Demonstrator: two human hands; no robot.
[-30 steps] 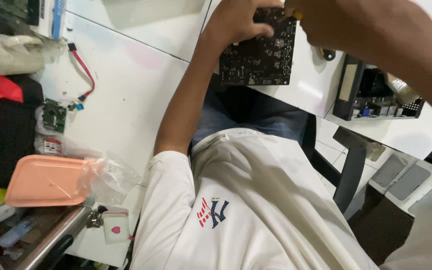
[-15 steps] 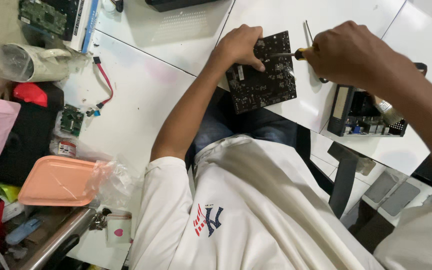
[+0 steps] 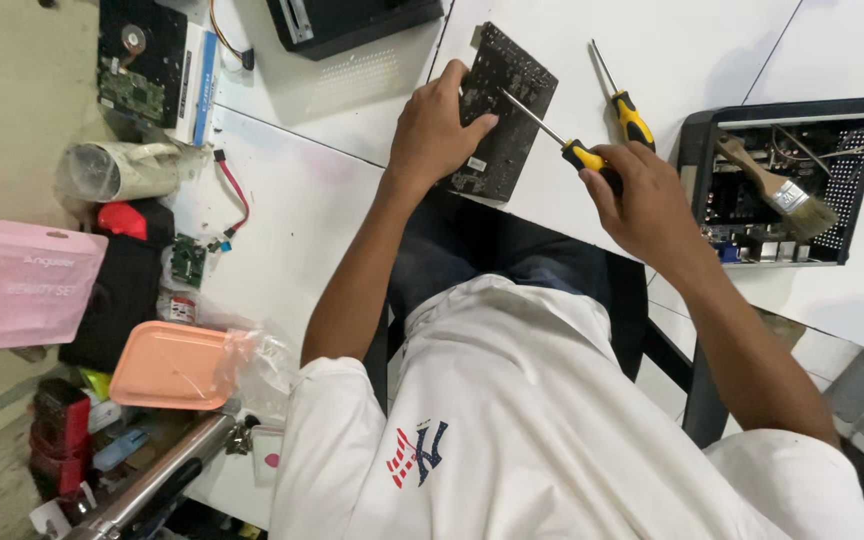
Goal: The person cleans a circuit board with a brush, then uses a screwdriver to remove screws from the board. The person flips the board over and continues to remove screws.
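My left hand (image 3: 437, 125) grips the near edge of a black circuit board (image 3: 507, 110) that lies on the white table (image 3: 292, 210). My right hand (image 3: 642, 200) holds a yellow-and-black screwdriver (image 3: 552, 135) by its handle, and the shaft's tip rests on the board. A second yellow-and-black screwdriver (image 3: 622, 100) lies loose on the table just right of the board.
An open black computer case (image 3: 782, 180) with a paintbrush (image 3: 777, 190) in it sits at the right. A black device (image 3: 352, 22), a hard drive (image 3: 137, 60), a red cable (image 3: 235, 195), a pink pouch (image 3: 27, 285) and an orange tray (image 3: 167, 365) lie at the left.
The view has tilted and widened. My right hand has drawn back toward me from the board; the screwdriver now points diagonally at it. The board has turned more upright under my left hand.
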